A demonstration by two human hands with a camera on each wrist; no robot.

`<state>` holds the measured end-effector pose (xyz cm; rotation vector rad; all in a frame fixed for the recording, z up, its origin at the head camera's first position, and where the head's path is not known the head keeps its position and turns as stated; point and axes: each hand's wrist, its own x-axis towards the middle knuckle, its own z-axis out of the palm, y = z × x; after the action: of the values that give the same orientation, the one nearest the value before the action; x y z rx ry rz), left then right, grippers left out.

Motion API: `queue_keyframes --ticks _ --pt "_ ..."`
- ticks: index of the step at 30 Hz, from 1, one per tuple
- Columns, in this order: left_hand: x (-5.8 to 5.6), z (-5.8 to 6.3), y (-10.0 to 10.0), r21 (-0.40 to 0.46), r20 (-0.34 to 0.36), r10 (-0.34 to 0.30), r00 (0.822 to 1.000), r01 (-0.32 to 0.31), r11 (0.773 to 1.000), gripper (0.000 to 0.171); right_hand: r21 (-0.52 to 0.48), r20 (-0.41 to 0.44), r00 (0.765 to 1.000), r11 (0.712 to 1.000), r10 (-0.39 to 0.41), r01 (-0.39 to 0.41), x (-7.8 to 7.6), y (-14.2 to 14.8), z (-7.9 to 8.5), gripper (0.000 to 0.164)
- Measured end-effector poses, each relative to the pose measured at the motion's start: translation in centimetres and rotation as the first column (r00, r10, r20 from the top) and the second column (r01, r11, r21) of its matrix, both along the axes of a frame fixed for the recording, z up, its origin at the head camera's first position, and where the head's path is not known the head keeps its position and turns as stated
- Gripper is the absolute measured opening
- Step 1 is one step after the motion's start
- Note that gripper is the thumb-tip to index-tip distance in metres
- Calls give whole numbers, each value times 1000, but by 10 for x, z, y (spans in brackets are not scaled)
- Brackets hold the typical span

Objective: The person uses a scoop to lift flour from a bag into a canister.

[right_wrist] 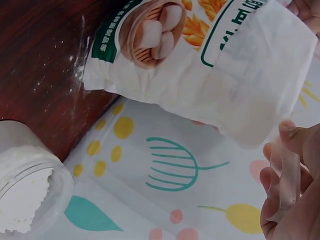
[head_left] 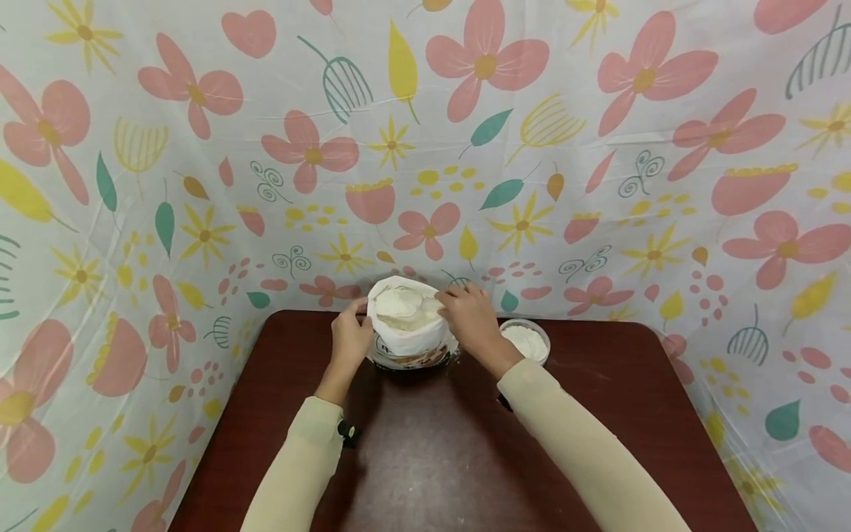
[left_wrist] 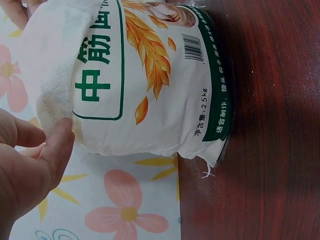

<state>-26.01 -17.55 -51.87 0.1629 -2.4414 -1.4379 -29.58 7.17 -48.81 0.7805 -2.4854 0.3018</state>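
A white cloth flour bag (head_left: 407,343) stands at the far edge of the table, its mouth open with the rim folded outward. My left hand (head_left: 351,337) holds the rim on the left side; in the left wrist view, fingertips (left_wrist: 62,132) lie against the folded cloth. My right hand (head_left: 473,319) is at the right side of the mouth and grips the clear plastic handle of a scoop (right_wrist: 287,182). The scoop's bowl, heaped with flour (head_left: 399,303), shows inside the bag mouth in the head view.
Right of the bag stands a clear round tub (head_left: 547,344) with white flour in it. Spilled flour (right_wrist: 75,65) dusts the dark red table (head_left: 425,458) beside the bag. A floral cloth (head_left: 425,155) hangs behind the table and along its sides.
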Motion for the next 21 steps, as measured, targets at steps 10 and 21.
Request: queue_keyframes --ticks 10,21 --pt "0 0 1 -8 -5 -2 1000 2 1000 39 -69 13 1000 998 -3 4 6 13 -1 26" --pt "-1 -2 0 -6 1 8 1000 -8 1000 38 -231 -21 1000 973 6 -11 15 21 -20 28"
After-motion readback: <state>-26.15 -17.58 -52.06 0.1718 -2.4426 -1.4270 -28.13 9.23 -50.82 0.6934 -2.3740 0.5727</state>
